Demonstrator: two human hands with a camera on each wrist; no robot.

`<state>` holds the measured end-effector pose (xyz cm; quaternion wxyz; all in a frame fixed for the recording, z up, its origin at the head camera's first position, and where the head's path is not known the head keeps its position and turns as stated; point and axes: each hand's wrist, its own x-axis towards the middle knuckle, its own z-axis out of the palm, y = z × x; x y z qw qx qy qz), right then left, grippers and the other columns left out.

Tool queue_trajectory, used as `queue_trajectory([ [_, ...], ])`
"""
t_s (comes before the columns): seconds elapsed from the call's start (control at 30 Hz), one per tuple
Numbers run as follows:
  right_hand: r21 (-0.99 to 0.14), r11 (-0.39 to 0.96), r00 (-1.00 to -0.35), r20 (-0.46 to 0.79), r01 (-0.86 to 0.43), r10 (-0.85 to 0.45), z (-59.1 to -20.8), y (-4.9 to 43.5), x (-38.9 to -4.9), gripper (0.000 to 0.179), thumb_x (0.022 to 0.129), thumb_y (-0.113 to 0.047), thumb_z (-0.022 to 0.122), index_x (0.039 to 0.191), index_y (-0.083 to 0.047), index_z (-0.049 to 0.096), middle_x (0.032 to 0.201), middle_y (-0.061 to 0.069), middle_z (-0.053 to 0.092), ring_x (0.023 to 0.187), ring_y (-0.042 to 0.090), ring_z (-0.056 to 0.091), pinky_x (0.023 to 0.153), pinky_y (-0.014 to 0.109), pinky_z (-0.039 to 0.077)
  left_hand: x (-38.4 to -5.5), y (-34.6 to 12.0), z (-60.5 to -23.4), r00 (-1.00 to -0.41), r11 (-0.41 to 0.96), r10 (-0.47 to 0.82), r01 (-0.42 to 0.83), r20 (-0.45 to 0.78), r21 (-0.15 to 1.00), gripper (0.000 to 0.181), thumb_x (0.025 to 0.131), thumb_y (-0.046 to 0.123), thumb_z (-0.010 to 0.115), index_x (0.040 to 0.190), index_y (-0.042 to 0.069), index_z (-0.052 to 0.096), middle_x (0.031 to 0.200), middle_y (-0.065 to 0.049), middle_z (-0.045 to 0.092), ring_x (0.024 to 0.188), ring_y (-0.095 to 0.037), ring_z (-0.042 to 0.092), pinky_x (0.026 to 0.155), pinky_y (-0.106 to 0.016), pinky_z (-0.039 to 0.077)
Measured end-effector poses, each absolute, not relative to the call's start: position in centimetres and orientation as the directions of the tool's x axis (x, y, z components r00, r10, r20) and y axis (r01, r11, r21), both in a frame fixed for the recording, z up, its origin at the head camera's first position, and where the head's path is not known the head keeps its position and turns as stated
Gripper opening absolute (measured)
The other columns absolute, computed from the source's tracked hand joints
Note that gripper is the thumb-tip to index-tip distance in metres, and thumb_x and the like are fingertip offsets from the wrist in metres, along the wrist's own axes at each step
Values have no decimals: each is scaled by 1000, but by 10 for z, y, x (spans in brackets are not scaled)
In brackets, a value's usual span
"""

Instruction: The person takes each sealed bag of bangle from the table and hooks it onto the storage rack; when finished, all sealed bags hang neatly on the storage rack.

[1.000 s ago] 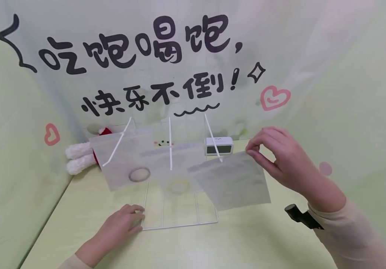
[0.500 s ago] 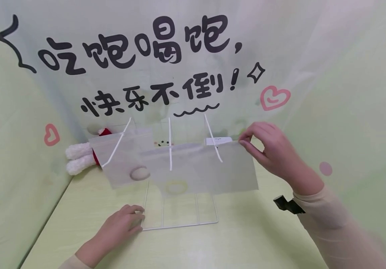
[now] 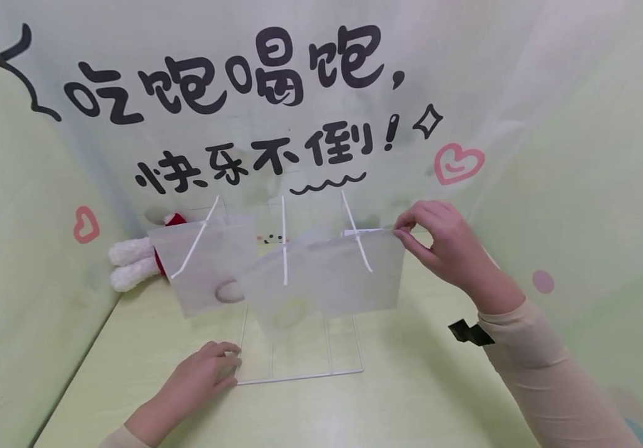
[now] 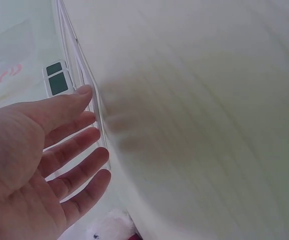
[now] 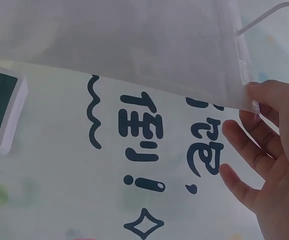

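My right hand [image 3: 444,252] pinches the top right corner of a translucent zip bag [image 3: 363,280], thumb against fingers. The bag's upper edge lies at the right prong of a white wire rack [image 3: 299,378]. A middle bag with a yellow ring [image 3: 290,313] hangs at the middle prong, tilted and overlapping the held bag in the head view. At the left prong hangs another bag with a brownish ring [image 3: 229,290]. My left hand [image 3: 193,379] is at the left front corner of the rack's base; in the left wrist view, its extended fingers [image 4: 77,162] reach the wire.
A white digital clock [image 5: 3,110] stands behind the right bag. A white plush toy with red parts [image 3: 134,261] lies at the back left. Printed cloth walls [image 3: 573,155] enclose the pale table [image 3: 411,398] on its back and sides.
My right hand has moved left and slightly up, bringing the bag's corner closer to the right prong. The middle bag has swung into a tilt. My left hand has stayed put.
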<state>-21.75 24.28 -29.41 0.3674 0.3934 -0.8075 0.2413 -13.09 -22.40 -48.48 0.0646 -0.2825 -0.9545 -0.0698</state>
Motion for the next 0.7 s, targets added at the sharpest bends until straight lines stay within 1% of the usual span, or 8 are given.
queue_trajectory([
  [0.1,-112,576,-430,780,-810,-454,-296,245,-217,12,85,-2,79,93,-8,72,87,1,69,85,17,64,88,38,47,-130,-225,-483,-836,836,524,541,162,92,25,81,25,87,104,17,80,124,3,70,106,-20,64,80,-36,60],
  [0.2,-134,573,-444,779,-808,-443,-297,251,-214,10,87,-4,78,95,-7,73,90,1,70,89,17,64,91,31,47,-130,-226,-482,-835,834,525,544,166,93,26,81,26,87,105,17,80,124,3,70,107,-20,64,80,-36,60],
  [0.3,-160,572,-454,786,-805,-419,-301,260,-210,12,86,-2,78,96,-5,73,91,2,69,90,16,63,91,25,46,-131,-227,-484,-831,829,531,550,166,102,28,82,28,86,107,17,80,125,2,70,107,-21,64,82,-37,61],
  [0.4,-184,582,-472,790,-792,-392,-307,271,-206,16,84,1,78,98,-3,73,92,3,69,91,16,61,91,21,44,-130,-228,-485,-841,837,517,536,160,109,29,84,30,84,109,18,79,125,4,70,109,-20,64,86,-38,60],
  [0.53,-200,597,-492,784,-777,-378,-317,283,-203,19,81,4,78,98,-3,73,92,4,70,90,16,61,90,19,44,-128,-234,-483,-872,866,461,483,167,132,31,85,30,83,114,17,78,125,6,71,112,-17,65,90,-39,60],
  [0.7,-206,637,-534,756,-743,-379,-333,295,-202,22,80,5,79,98,-4,73,93,3,70,90,17,61,89,20,44,-128,-247,-471,-897,890,392,426,206,162,32,85,26,84,115,15,78,122,6,71,109,-17,65,88,-39,60],
])
